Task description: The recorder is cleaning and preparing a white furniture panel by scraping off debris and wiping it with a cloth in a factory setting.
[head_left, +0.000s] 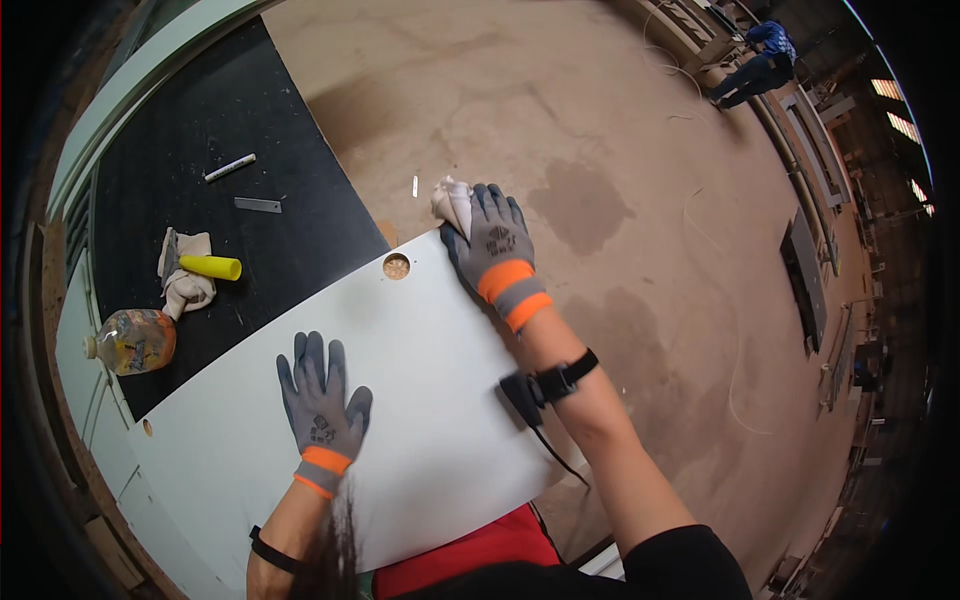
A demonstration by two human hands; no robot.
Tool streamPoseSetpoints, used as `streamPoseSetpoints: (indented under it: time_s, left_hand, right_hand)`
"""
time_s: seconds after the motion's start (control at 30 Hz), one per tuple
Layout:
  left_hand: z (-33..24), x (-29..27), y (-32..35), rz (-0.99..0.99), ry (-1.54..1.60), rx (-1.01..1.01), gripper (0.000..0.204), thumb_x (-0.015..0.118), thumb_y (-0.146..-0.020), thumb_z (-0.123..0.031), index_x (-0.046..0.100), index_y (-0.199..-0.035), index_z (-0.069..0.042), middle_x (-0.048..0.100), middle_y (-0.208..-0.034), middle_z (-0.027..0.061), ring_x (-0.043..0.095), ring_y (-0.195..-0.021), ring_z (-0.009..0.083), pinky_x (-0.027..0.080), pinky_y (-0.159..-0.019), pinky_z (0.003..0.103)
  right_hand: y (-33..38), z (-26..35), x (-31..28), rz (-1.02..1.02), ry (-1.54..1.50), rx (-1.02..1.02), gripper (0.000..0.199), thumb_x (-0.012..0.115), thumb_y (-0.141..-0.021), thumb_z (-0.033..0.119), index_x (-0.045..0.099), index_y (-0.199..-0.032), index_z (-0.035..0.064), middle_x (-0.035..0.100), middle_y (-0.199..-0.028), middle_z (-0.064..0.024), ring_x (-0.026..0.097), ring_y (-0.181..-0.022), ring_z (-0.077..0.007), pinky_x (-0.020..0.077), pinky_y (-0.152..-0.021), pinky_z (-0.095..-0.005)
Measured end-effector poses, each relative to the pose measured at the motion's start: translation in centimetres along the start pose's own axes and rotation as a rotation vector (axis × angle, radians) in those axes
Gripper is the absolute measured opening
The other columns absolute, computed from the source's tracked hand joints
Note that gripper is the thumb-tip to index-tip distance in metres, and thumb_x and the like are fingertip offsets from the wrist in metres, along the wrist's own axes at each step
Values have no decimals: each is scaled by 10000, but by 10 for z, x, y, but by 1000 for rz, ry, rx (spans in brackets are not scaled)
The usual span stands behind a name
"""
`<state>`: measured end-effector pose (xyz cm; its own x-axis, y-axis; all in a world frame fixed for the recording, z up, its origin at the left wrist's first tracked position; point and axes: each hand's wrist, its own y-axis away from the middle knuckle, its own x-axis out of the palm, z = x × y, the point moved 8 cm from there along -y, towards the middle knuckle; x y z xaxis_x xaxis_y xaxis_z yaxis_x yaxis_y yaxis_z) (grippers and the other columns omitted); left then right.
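We judge that the step in hand is the wiping of the white panel (430, 390) along its edge. The panel lies in front of the body, partly beside the black board (300, 220), and the pale cloth (453, 202) is at its far right corner, not far from the round hole (397, 266).

To do this well, we should keep the cloth folded against the edge, press evenly, and follow the whole side in one long stroke, because a loose corner of cloth could catch at the hole. We should also keep the cable (560, 457) of the device (522, 400) on the right forearm from dragging over the wiped surface.

About the grip: our right hand (490, 232) holds the cloth between the thumb and the fingers; the fingers are rather long and close together, reaching over the corner. How strongly they press, we cannot tell, since the back of the glove hides the palm side. Our left hand (325, 395) is wide, palm down, with spread fingers on the panel, and it grasps nothing. In our opinion it steadies the panel, so the palm should stay flat there.
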<state>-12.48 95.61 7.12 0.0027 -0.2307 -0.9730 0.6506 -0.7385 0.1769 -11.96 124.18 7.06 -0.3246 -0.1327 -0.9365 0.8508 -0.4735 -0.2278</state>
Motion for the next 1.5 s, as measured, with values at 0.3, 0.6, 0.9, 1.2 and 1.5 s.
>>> streamPoseSetpoints:
  time_s: [0.3,0.6,0.9,1.2,1.5]
  left_hand:
    - [3,0,-2,192,133,-77,829,563,-809,-303,223,-1480,46,144,-1556,262,30,-1469,391,-42,-1189,530]
    - [10,-6,11,35,213,-74,747,565,-817,-261,306,-1434,72,198,-1537,267,98,-1457,404,14,-1186,537]
    - [12,-1,11,-109,191,-33,718,555,-808,-143,312,-1472,-18,254,-1545,208,171,-1458,366,75,-1181,528]
    - [5,4,10,-317,154,14,631,519,-927,-231,291,-1495,-78,258,-1554,163,163,-1468,309,85,-1193,484]
    - [13,0,83,-367,533,162,579,557,-910,-132,376,-1455,-61,297,-1518,217,241,-1424,378,195,-1164,471]
  right_hand:
    - [25,17,-6,47,-22,-129,678,623,-826,350,446,-1363,-24,402,-1448,-201,302,-1394,-374,208,-1165,-466]
    - [85,67,-13,209,-181,-288,725,673,-770,326,434,-1377,8,378,-1456,-193,300,-1394,-361,205,-1167,-468]
    - [128,-3,-29,130,-136,34,599,627,-854,338,475,-1308,-22,425,-1417,-228,361,-1339,-407,295,-1118,-443]
    - [562,-158,-119,-309,-831,1202,614,507,-956,523,496,-1303,17,597,-1161,-97,551,-1074,-192,435,-963,-342]
    - [350,64,-75,196,28,40,705,660,-799,376,448,-1354,-4,395,-1434,-245,370,-1318,-414,285,-1112,-497]
